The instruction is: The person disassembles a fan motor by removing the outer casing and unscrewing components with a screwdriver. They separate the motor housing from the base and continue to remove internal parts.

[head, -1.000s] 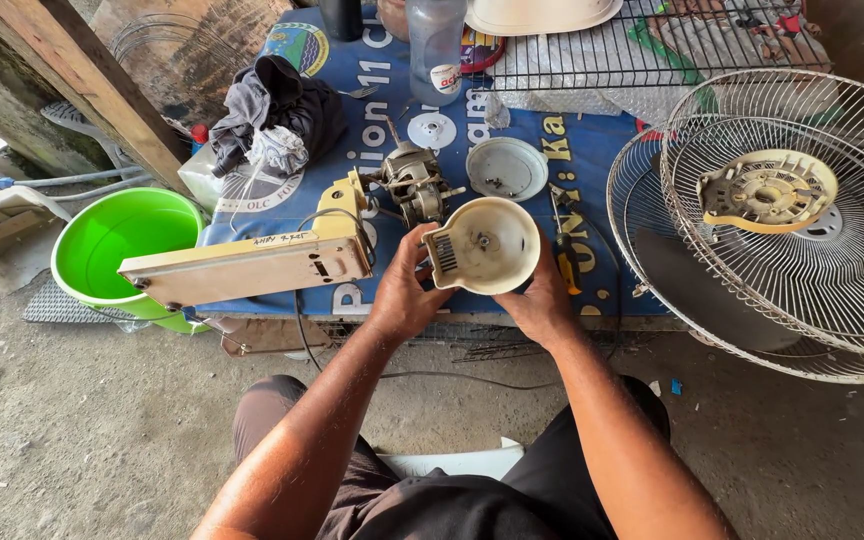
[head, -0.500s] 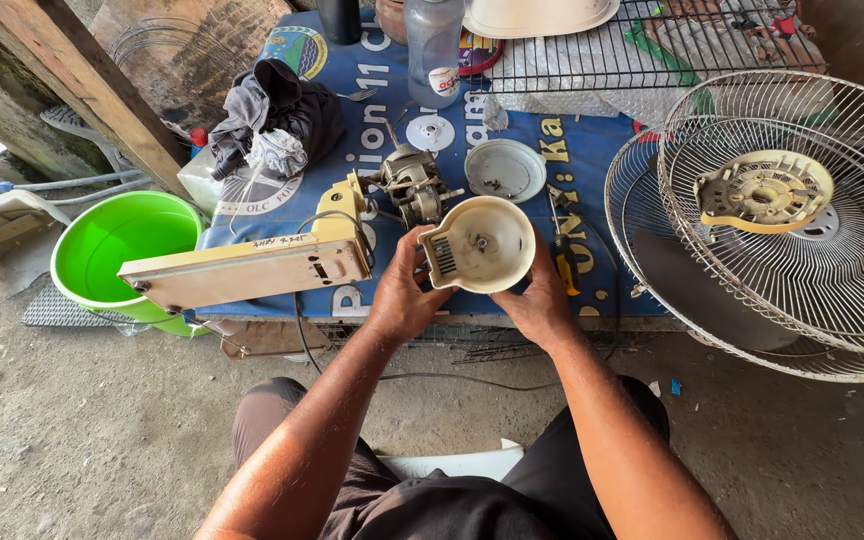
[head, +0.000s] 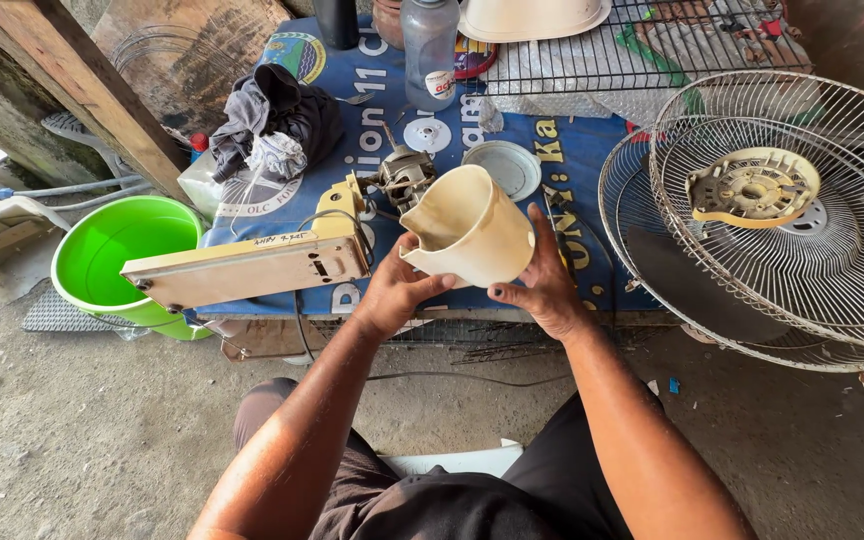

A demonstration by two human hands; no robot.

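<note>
I had both hands on the cream motor housing (head: 470,237), raised just above the near edge of the blue mat (head: 572,160). My left hand (head: 392,292) clamped its lower rim; my right hand (head: 544,283) cupped its side, fingers spread, tilting the opening leftward. Beyond it sat the bare fan motor (head: 404,175), 1 round cap (head: 502,168), then a bottle (head: 429,48) at the far edge.

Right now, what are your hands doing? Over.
Left hand and right hand both grip cream fan motor cover. Bare motor just behind. Nothing blocking.
</note>
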